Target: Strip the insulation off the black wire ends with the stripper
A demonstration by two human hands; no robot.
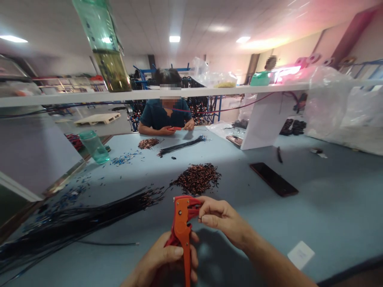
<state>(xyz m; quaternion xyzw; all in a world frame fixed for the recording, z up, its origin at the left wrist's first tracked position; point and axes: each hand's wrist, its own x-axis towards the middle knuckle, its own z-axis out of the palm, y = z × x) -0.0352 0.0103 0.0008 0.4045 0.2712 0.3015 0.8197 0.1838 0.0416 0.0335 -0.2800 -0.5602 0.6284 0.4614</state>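
My left hand (176,255) is wrapped round the handles of an orange and red wire stripper (180,223), which stands upright with its head at the top. Beside the stripper's jaws, my right hand (223,217) is closed in a pinch. A short dark end of a thin wire (200,218) shows at its fingertips; the rest of it is hidden. Just beyond the stripper lies a heap of short black and copper-coloured pieces (197,178). A long bundle of black wires (98,217) spreads over the left of the table, with one loose wire (107,243) in front.
Across the blue-grey table (329,199), a person (166,113) holds a red tool near another wire bundle (182,145). A phone (273,179) and a white card (301,255) lie at right. A green bottle (94,147) stands at left. A white shelf (185,93) crosses overhead.
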